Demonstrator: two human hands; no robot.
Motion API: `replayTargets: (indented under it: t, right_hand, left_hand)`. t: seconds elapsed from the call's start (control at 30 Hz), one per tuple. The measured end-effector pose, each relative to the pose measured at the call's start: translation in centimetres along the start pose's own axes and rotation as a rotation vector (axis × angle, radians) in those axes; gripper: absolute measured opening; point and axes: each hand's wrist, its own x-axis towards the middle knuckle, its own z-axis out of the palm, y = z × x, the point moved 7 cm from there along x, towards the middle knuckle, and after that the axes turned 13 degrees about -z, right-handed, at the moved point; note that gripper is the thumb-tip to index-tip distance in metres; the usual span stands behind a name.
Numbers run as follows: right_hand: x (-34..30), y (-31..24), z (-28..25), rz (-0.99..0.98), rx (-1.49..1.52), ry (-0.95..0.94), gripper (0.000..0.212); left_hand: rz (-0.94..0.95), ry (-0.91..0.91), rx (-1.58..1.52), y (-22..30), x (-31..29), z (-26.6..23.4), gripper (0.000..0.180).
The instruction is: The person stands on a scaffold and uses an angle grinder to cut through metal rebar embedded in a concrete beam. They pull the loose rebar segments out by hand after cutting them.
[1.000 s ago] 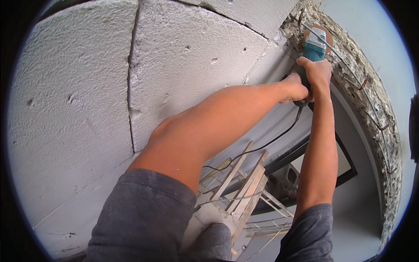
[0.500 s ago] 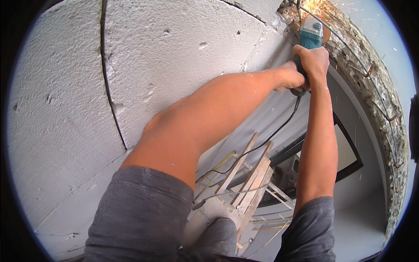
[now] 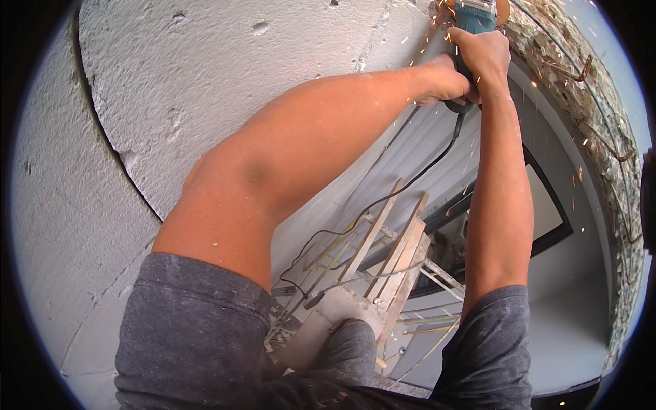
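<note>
Both my arms reach up to a teal and black angle grinder (image 3: pixel 476 20) at the top of the view. My right hand (image 3: pixel 486 56) is wrapped round its body, just below the teal housing. Lower down, my left hand (image 3: pixel 445 80) grips the dark rear handle, close to where the black cord (image 3: pixel 456 130) leaves it. Part of an orange-brown disc (image 3: pixel 503 10) shows beside the tool's head; the cutting point lies beyond the upper edge. Sparks fly around the head and fall past the rough concrete edge (image 3: pixel 547 51).
A pale block wall (image 3: pixel 171 102) with a dark joint stands at left. Bent steel bars (image 3: pixel 581 72) stick out of the broken concrete at right. Below are wooden planks (image 3: pixel 396 256) on a ladder-like frame, a dusty board (image 3: pixel 342 304) under my leg, and a dark-framed window (image 3: pixel 547 205).
The grinder and both hands sit higher in the view, so its head is partly cut off. Sparks now scatter more widely downward. Both hands keep their grip.
</note>
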Motion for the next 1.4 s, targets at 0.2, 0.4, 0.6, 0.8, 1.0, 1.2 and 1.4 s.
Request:
replayTargets:
  t: [0.2,0.4,0.6,0.8,1.0,1.2,1.4]
  right_hand:
    - [-0.1,-0.5,-0.1,0.007,-0.031,-0.022,0.059]
    - [0.2,0.4,0.2,-0.041,-0.012,0.01,0.063]
    - [0.4,0.1,0.2,-0.07,-0.042,0.015,0.06]
    - [0.3,0.4,0.3,-0.025,-0.019,0.001,0.061]
    - [0.7,0.1,0.3,-0.062,-0.038,0.025,0.06]
    - [0.0,-0.1,-0.3,0.005,-0.033,0.034,0.058]
    - [-4.9,1.6,-2.9,0.038,-0.009,-0.004,0.047]
  left_hand:
    - [-0.005,0.031,0.002,-0.1,-0.4,0.0,0.042]
    - [-0.021,0.048,0.026,-0.2,-0.1,0.0,0.047]
    - [-0.003,0.05,0.046,-0.2,0.2,-0.3,0.051]
    - [-0.015,0.073,0.033,0.0,-0.4,-0.1,0.052]
    - [-0.002,0.062,0.036,0.2,-0.3,-0.3,0.049]
    - [-0.002,0.087,0.077,0.3,-0.7,0.0,0.046]
    - [0.044,-0.003,0.108,-2.0,-2.5,4.3,0.051]
